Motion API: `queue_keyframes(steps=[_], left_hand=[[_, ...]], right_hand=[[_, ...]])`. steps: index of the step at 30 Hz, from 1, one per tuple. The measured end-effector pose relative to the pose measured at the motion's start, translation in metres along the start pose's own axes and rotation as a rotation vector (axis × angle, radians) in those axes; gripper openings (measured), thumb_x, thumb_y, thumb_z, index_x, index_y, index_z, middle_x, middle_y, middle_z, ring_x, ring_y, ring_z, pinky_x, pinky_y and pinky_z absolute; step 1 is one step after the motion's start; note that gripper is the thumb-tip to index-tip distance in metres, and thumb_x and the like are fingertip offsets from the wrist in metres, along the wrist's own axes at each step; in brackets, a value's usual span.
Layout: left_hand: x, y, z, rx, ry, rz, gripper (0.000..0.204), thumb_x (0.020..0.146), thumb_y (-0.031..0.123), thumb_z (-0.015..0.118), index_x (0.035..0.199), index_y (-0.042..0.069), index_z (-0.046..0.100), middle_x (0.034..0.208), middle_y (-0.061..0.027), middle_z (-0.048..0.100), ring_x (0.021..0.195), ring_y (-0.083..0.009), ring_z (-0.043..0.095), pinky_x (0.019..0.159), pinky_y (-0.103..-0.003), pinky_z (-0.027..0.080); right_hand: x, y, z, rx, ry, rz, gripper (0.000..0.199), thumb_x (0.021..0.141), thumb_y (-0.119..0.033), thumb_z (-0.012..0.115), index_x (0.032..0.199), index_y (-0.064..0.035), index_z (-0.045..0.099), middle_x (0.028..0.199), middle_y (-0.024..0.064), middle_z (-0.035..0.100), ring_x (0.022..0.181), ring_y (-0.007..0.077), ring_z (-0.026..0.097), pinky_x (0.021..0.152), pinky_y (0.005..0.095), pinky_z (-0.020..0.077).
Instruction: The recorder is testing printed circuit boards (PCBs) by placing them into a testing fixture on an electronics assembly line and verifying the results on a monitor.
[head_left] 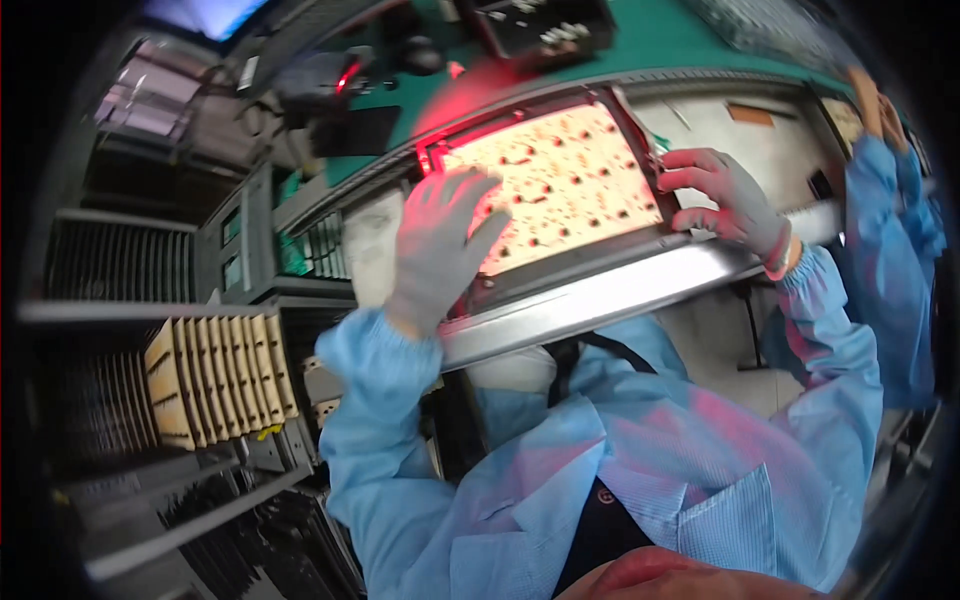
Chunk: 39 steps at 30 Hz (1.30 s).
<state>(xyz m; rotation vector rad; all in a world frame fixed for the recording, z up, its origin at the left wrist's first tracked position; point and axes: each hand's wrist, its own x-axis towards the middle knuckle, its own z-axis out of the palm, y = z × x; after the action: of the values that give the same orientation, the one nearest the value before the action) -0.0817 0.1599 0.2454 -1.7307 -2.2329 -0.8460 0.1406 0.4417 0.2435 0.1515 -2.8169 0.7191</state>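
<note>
A pale, brightly lit board with rows of dark spots lies in a dark frame on the metal rail bench. My left hand, in a grey glove, rests over the board's left edge. Its fingers point toward the far side and its thumb stands apart. At the frame's right side is my right hand, also gloved, with bent fingers and thumb apart at the edge. Nothing shows gripped in it. Red light falls across the board's far left corner and my left hand.
A bright metal edge runs along the bench front. Left stands a rack holding several tan boards. Beyond the rail, a green mat carries a black tray of small white parts. Another person's blue sleeve is at the right.
</note>
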Motion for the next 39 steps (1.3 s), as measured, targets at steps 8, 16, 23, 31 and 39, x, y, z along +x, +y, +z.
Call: queue_keyframes(steps=[8,16,23,31,39], left_hand=[[-0.066,-0.002,-0.006,-0.378,-0.141,-0.039,0.021,0.074,0.006,0.071,0.094,0.004,0.065,0.091,-0.0088,0.065,0.092,-0.0274,0.061,0.085,-0.038,0.047],[-0.067,-0.022,-0.003,-0.210,-0.106,0.115,0.022,0.071,0.015,0.075,0.090,0.009,0.067,0.084,-0.0052,0.066,0.085,-0.0252,0.063,0.077,-0.036,0.050],[-0.047,-0.017,-0.007,-0.210,-0.358,-0.020,0.023,0.069,0.023,0.074,0.086,0.009,0.067,0.081,-0.0067,0.065,0.080,-0.0232,0.063,0.068,-0.035,0.049],[-0.171,0.046,-0.082,0.206,0.038,-0.141,0.025,0.077,0.017,0.069,0.100,0.007,0.065,0.098,-0.0097,0.064,0.092,-0.0290,0.062,0.084,-0.040,0.050],[-0.344,0.139,-0.262,0.727,0.814,-1.037,0.021,0.087,0.015,0.064,0.106,0.006,0.066,0.105,-0.0117,0.065,0.096,-0.0272,0.062,0.087,-0.033,0.048]], right_hand=[[0.021,0.006,0.029,-0.220,0.022,-0.115,0.026,0.076,-0.019,0.071,0.098,-0.0084,0.064,0.104,0.0090,0.062,0.100,0.0290,0.057,0.086,0.0395,0.0448],[0.023,-0.015,0.021,-0.014,0.053,-0.008,0.024,0.082,-0.023,0.066,0.101,-0.0072,0.064,0.105,0.0091,0.063,0.100,0.0296,0.058,0.085,0.0401,0.0453],[0.099,-0.065,0.063,-0.128,0.035,-0.216,0.029,0.087,-0.023,0.060,0.111,-0.0075,0.061,0.111,0.0107,0.060,0.101,0.0315,0.057,0.087,0.0422,0.0442],[0.172,-0.127,0.130,-0.012,-0.388,-0.527,0.026,0.088,-0.030,0.054,0.084,-0.0074,0.068,0.092,0.0110,0.065,0.101,0.0289,0.056,0.101,0.0465,0.0344],[0.165,-0.026,0.083,-0.504,-0.601,-0.118,0.052,0.086,-0.053,0.054,0.069,-0.0068,0.068,0.055,0.0079,0.063,0.054,0.0263,0.063,0.060,0.0409,0.0498]])
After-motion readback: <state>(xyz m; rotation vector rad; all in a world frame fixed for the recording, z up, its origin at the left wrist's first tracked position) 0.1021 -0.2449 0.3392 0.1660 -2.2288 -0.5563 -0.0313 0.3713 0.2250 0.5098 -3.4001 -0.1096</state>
